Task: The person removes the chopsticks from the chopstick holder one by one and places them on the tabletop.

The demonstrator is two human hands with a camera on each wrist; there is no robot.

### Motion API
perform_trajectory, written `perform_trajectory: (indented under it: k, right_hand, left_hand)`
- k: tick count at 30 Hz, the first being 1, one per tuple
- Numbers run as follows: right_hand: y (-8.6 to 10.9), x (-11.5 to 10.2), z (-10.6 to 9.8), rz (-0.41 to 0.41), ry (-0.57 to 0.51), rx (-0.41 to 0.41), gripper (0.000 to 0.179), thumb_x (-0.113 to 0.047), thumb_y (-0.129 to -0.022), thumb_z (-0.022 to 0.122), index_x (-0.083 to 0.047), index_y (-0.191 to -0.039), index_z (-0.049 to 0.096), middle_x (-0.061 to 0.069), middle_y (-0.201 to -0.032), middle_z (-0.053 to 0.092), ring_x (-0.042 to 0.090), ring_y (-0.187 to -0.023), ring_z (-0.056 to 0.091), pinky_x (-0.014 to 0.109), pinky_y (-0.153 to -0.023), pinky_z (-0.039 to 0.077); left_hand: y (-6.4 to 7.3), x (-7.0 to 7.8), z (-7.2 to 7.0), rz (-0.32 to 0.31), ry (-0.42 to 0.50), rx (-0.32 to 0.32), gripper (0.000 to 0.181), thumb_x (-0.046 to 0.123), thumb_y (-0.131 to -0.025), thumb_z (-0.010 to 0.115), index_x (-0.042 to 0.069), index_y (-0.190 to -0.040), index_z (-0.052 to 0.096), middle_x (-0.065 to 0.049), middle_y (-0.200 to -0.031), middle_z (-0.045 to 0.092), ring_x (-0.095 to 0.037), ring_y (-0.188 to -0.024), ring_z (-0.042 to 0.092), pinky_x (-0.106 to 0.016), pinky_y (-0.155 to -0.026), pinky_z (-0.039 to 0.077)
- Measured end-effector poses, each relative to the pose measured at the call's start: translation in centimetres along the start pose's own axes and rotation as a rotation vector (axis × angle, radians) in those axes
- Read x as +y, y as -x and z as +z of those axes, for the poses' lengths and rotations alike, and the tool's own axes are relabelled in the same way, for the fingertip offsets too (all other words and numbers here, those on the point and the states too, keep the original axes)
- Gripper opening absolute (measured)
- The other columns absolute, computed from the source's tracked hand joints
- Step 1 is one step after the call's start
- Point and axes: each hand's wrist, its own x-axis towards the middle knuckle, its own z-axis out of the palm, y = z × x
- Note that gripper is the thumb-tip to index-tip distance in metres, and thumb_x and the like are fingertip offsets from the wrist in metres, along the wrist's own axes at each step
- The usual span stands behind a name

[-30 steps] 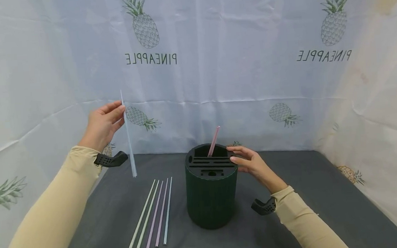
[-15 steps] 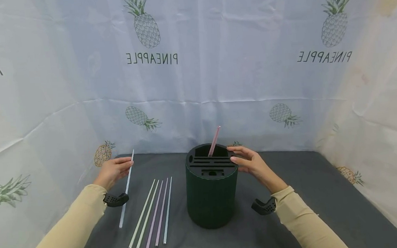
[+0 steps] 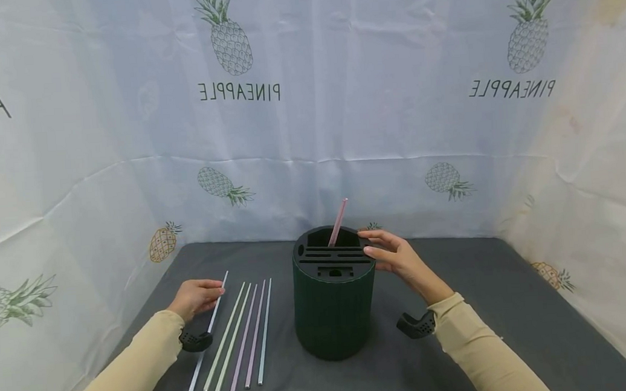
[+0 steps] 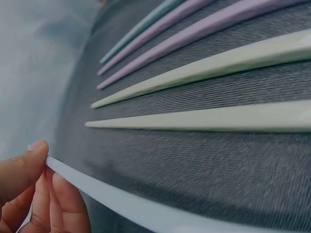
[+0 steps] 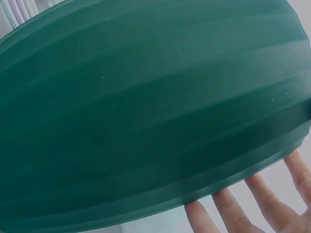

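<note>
Low at the left, my left hand (image 3: 196, 297) pinches a pale bluish-white chopstick (image 3: 197, 373) near its thin upper end, between thumb and fingers. In the left wrist view this chopstick (image 4: 116, 196) slants away from the fingertips, beside the pale green chopsticks (image 4: 194, 119). Two purple chopsticks (image 3: 243, 343) and a blue chopstick (image 3: 265, 332) lie in the same row. My right hand (image 3: 399, 262) rests at the rim of a dark green utensil holder (image 3: 335, 315). Its fairly straight fingers (image 5: 228, 208) touch the ribbed side with their tips.
A pink chopstick (image 3: 338, 223) leans in the holder's rear compartment. Slots cross the black top (image 3: 335, 273) of the holder. A dark grey cloth (image 3: 466, 360) covers the table, and a white pineapple-print curtain (image 3: 307, 117) encloses the back and sides.
My left hand has come down toward the table with the bluish-white chopstick, which now lines up left of the row. The right hand and the utensil holder have stayed in place.
</note>
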Motion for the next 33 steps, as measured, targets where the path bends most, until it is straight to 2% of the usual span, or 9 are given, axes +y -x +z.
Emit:
perform_trajectory:
  k: [6,16,24,33]
  right_hand:
    - [0.0,0.0,0.1,0.010,-0.003,0.006,0.050,-0.027,-0.097,0.059,-0.013,-0.144,0.045,0.010,-0.157,0.026,0.036,-0.144,0.024,0.063,-0.106,0.037]
    - [0.0,0.2,0.1,0.013,-0.003,0.007,0.050,-0.027,-0.098,0.059,-0.014,-0.144,0.045,0.009,-0.157,0.027,0.034,-0.144,0.025,0.062,-0.106,0.038]
    - [-0.1,0.2,0.0,0.006,-0.007,0.007,0.050,-0.027,-0.097,0.059,-0.014,-0.144,0.045,0.009,-0.157,0.026,0.036,-0.144,0.024,0.063,-0.105,0.038]
    - [-0.1,0.2,0.0,0.007,0.001,0.006,0.050,-0.027,-0.098,0.058,-0.014,-0.144,0.045,0.009,-0.157,0.026,0.036,-0.144,0.024,0.063,-0.105,0.037]
  left_hand:
    - [-0.1,-0.3,0.9,-0.027,0.015,0.009,0.038,0.001,-0.089,0.068,-0.018,-0.120,0.056,0.005,-0.077,0.066,-0.005,-0.067,0.062,-0.021,-0.060,0.056]
    - [0.0,-0.9,1.7,-0.055,-0.010,0.023,0.034,-0.001,-0.086,0.069,-0.017,-0.115,0.059,-0.001,-0.080,0.069,-0.006,-0.066,0.063,-0.021,-0.060,0.056]
    - [-0.5,-0.9,2.3,-0.045,-0.101,0.061,0.030,-0.003,-0.081,0.073,-0.015,-0.106,0.065,-0.006,-0.081,0.068,-0.005,-0.061,0.062,-0.021,-0.057,0.056]
    - [-1.2,-1.3,2.4,-0.038,-0.175,0.083,0.021,-0.005,-0.076,0.076,-0.012,-0.094,0.067,-0.014,-0.085,0.066,-0.008,-0.063,0.061,-0.026,-0.057,0.057]
